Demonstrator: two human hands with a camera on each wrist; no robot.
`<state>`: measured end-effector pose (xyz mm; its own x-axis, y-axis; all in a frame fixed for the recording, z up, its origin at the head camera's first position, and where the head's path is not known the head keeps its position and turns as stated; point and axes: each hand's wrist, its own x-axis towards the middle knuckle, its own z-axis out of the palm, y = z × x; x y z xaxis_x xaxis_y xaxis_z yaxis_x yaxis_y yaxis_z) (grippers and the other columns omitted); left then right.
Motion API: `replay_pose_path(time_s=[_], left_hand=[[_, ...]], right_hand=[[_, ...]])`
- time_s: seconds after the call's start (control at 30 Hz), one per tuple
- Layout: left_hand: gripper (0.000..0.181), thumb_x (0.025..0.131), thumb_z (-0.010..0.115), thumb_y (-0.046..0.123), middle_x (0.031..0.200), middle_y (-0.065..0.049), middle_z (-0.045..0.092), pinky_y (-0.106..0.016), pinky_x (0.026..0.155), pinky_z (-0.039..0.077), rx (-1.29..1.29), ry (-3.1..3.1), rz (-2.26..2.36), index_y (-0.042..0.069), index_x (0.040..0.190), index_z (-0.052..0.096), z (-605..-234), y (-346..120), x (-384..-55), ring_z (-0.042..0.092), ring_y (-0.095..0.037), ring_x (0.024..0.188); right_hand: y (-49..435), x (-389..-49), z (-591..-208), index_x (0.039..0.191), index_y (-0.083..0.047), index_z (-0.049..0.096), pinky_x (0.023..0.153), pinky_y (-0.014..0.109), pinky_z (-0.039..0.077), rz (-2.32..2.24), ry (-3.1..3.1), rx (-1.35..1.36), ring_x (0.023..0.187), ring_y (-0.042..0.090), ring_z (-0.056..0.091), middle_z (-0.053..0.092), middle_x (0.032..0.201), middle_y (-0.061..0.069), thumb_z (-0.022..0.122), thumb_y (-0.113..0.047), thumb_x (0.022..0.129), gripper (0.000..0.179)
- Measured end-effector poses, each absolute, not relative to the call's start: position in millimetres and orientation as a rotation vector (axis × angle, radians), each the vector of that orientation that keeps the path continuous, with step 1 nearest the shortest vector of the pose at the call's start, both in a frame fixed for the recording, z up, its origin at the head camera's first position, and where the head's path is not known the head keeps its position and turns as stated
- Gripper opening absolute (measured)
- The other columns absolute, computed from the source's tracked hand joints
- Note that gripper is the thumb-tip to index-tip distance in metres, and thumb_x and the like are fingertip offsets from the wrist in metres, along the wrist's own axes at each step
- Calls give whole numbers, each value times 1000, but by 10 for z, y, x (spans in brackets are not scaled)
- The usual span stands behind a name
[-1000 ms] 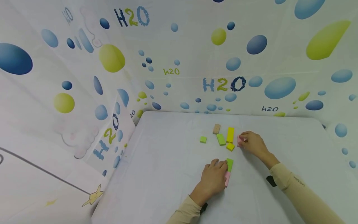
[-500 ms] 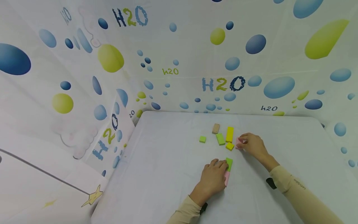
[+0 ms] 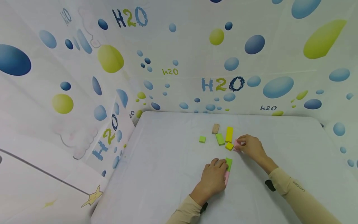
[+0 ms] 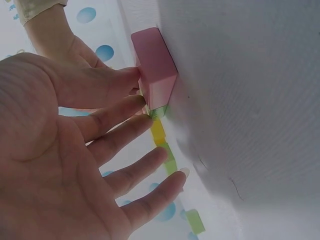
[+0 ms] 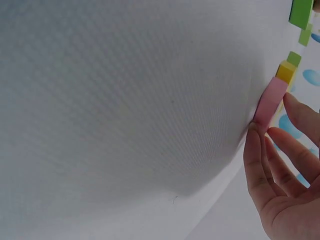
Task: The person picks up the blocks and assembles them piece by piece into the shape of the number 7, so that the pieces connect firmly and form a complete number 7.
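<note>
On the white tabletop, my left hand (image 3: 213, 175) rests beside a pink block (image 3: 227, 178) that lies end to end with a green block (image 3: 229, 163). Its thumb and index fingertip touch the pink block's side in the left wrist view, while the other fingers extend fairly straight. My right hand (image 3: 253, 147) pinches a second pink block (image 5: 271, 102) between thumb and fingers, close over the table. Just left of that block is a small yellow block (image 3: 229, 146), with a longer yellow block (image 3: 229, 134) behind it.
Another green block (image 3: 220, 139) lies left of the yellow ones, with a tan wooden block (image 3: 215, 128) behind it. Farther left sits a small green block (image 3: 202, 139). A patterned sheet (image 3: 190, 53) hangs along the table's back and left sides.
My right hand has shifted slightly left and toward me with its pink block, bringing it near the small yellow block. My left hand has stayed beside the pink and green row.
</note>
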<state>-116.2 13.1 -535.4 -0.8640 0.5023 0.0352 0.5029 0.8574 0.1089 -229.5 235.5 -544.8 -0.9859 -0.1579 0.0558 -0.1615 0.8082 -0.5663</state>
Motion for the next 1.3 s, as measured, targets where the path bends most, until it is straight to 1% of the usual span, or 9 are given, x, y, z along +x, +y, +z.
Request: replay_pose_path(time_s=[0.27,0.57,0.73,1.0,1.3], left_hand=[[41,91,74,24,147,6,57,-36,100,50,-829,-3015,-150,22,131,66,-5364,137,-1174,49,-18,137],[40,91,73,23,149,6,55,-36,99,51,-851,-3008,-152,20,130,66,-5392,138,-1194,50,-19,137],[41,91,73,23,151,7,54,-37,101,51,-848,-3031,-153,21,131,65,-5382,135,-1206,49,-19,138],[43,90,76,26,149,9,56,-38,102,50,-834,-3047,-167,22,131,65,-5368,131,-1213,49,-19,138],[43,89,76,24,146,7,59,-38,100,51,-845,-3026,-181,21,130,66,-5368,130,-1233,52,-19,135]], right_hand=[[2331,-2253,-5465,113,7,77,77,49,59,951,-2947,289,95,36,73,70,122,24,86,-20,86,39],[2283,-2212,-5470,113,6,77,78,49,59,960,-2937,296,94,35,73,71,120,24,87,-20,85,40],[2254,-2195,-5470,112,6,77,79,49,59,946,-2937,298,93,34,73,71,120,24,88,-20,84,40],[2207,-2158,-5442,112,5,78,80,49,59,942,-2957,281,93,33,73,71,120,24,89,-21,84,40],[2153,-2132,-5463,112,5,78,79,48,59,962,-2943,277,94,32,73,71,120,23,89,-23,84,41]])
